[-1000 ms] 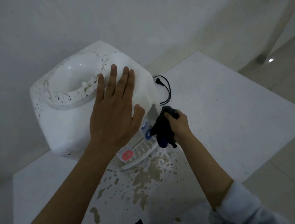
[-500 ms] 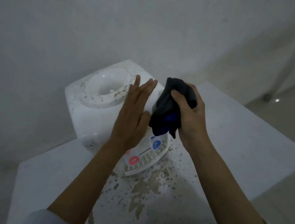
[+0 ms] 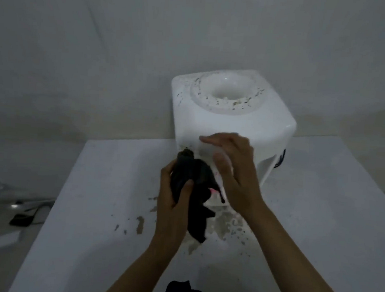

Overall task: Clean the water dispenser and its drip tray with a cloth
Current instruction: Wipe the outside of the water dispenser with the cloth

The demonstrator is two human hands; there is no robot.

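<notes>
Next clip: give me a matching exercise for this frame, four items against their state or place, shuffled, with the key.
Items:
1. left hand
2. right hand
3. water dispenser
4. table

States:
A. white, speckled around its top recess
B. gripping the dark cloth
C. open, fingers spread at the dispenser's front
D. stained with brownish splatter

Pairs: 1-B, 2-C, 3-A, 4-D

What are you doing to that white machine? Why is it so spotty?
A person is cleaning a white water dispenser that sits on a white table. The left hand grips a dark cloth in front of the dispenser's lower front, and the right hand is spread open against the front. The top ring is speckled with dirt, and brownish stains mark the table, so there is plenty left to wipe.
</notes>
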